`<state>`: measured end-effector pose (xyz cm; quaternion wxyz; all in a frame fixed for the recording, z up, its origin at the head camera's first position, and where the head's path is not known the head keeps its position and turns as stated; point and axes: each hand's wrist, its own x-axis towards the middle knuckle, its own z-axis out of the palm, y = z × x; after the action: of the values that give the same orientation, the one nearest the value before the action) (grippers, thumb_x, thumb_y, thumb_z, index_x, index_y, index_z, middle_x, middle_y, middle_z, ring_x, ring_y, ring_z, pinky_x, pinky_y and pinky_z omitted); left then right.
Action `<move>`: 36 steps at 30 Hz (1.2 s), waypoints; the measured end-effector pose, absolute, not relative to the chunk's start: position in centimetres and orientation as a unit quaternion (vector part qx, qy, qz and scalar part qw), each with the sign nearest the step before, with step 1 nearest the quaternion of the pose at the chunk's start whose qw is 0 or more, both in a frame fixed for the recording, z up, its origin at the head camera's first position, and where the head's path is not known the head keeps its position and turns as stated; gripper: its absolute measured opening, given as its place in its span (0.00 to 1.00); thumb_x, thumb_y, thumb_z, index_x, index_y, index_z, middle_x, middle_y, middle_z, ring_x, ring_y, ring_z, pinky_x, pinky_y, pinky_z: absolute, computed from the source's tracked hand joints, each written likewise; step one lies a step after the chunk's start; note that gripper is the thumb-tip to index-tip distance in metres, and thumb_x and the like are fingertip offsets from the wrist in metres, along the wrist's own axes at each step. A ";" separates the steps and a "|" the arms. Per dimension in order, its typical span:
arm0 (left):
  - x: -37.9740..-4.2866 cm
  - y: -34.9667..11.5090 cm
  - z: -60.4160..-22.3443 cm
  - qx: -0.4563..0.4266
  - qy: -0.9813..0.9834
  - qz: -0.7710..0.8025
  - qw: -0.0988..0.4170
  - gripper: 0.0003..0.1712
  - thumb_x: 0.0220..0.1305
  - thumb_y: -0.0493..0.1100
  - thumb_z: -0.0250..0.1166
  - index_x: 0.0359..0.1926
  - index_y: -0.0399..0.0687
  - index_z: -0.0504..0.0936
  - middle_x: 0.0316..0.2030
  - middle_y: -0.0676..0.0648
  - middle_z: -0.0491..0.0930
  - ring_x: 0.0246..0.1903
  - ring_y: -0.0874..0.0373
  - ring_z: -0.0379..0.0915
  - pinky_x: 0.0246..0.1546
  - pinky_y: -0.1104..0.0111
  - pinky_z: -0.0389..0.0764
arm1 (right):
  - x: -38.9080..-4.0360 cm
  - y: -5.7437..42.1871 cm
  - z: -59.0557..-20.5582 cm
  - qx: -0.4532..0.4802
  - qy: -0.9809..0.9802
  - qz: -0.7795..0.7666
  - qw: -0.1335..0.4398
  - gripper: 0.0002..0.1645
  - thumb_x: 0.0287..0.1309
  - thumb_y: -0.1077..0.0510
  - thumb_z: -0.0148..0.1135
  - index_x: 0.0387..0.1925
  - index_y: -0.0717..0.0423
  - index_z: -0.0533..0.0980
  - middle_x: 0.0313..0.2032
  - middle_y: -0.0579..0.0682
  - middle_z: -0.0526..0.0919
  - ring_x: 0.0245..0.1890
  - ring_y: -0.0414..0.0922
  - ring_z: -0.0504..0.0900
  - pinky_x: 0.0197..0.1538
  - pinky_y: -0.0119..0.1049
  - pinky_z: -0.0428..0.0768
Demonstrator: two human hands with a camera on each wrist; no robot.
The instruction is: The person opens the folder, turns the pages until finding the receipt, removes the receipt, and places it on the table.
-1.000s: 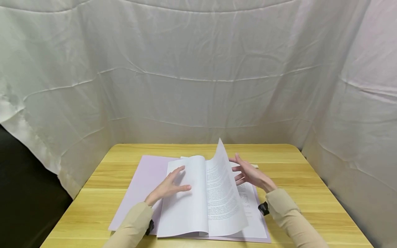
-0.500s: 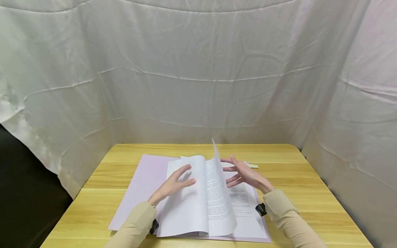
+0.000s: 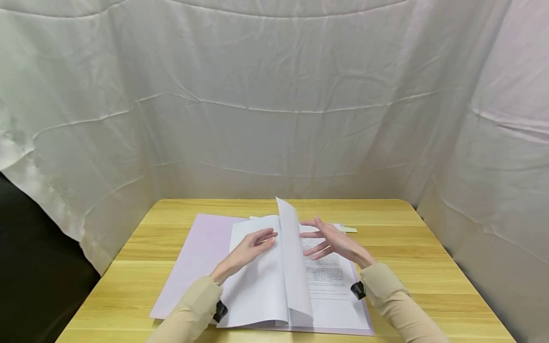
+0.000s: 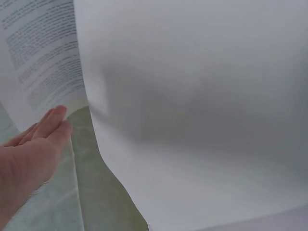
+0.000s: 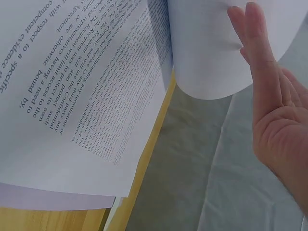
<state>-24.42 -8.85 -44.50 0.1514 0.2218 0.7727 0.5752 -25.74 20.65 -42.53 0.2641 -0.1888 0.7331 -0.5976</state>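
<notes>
A stack of printed sheets lies spread in a lilac folder [image 3: 201, 259]. Near the middle one white page [image 3: 296, 271] stands up, curling leftward, its blank back showing. The fingers of my right hand [image 3: 336, 240], extended and spread, are against that back; in the right wrist view, fingertips of the right hand [image 5: 269, 86] touch the page. On the page's other side is my left hand [image 3: 246, 250], raised above the turned-over blank sheet [image 3: 253, 290]. Its fingers look straight in the left wrist view, where the left hand [image 4: 36, 154] is near the printed side [image 4: 45, 53].
A printed sheet [image 3: 328, 288] lies flat on the right side of the folder. A pale strip [image 3: 349, 229] pokes out at its upper right. Beneath is a wooden table [image 3: 420, 267], with grey-white cloth [image 3: 274, 138] hanging behind and at the sides.
The raised page has swung left and curled over, so its printed side is hidden from the head view. My right hand has moved left with it; my left hand has shifted slightly right.
</notes>
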 end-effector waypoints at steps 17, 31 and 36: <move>-25.0 -8.2 -44.4 0.138 0.680 0.697 0.177 0.34 0.79 0.43 0.52 0.72 0.22 0.56 0.67 0.24 0.68 0.68 0.39 0.70 0.70 0.53 0.71 | -25.7 20.2 -42.9 -0.202 0.743 -0.579 0.268 0.38 0.80 0.39 0.24 0.78 0.55 0.55 0.71 0.67 0.68 0.55 0.67 0.83 0.50 0.50 0.88; -24.8 -8.4 -44.2 0.095 0.701 0.691 0.149 0.32 0.72 0.37 0.60 0.70 0.24 0.62 0.61 0.25 0.75 0.53 0.55 0.81 0.62 0.56 0.81 | -25.5 20.0 -42.9 -0.211 0.747 -0.571 0.266 0.37 0.81 0.41 0.22 0.77 0.58 0.56 0.69 0.68 0.69 0.55 0.68 0.83 0.50 0.49 0.88; -24.8 -8.5 -44.5 0.061 0.709 0.690 0.135 0.33 0.67 0.33 0.64 0.69 0.25 0.65 0.61 0.24 0.75 0.54 0.47 0.81 0.61 0.52 0.81 | -25.4 20.4 -43.3 -0.204 0.741 -0.583 0.264 0.37 0.81 0.40 0.24 0.77 0.57 0.57 0.70 0.66 0.70 0.56 0.67 0.82 0.51 0.49 0.88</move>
<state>-24.82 -8.49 -44.46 0.1349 0.0606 0.7088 0.6897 -25.39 20.40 -43.27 0.2644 -0.2040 0.7410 -0.5825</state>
